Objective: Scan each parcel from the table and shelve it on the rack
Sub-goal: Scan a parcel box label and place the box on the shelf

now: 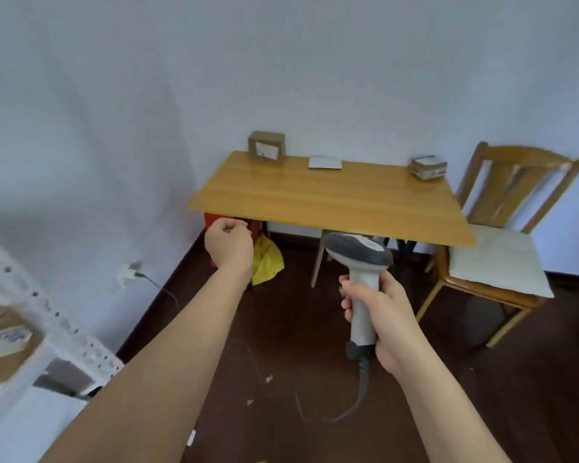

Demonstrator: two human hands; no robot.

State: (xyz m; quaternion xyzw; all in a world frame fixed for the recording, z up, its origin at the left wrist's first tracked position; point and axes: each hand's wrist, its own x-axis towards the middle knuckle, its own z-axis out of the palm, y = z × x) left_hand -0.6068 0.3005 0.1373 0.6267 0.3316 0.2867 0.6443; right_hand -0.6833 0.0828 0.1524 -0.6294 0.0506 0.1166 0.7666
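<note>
One head-worn wide-angle camera looks forward and down across the dark floor toward the yellow wooden table (331, 198) at frame centre, standing well back; both forearms enter from below.

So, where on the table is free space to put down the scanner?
The whole front and middle of the table is bare. Only its back edge is occupied: a brown box at back left, a flat white parcel in the middle, a small box at back right.
</note>
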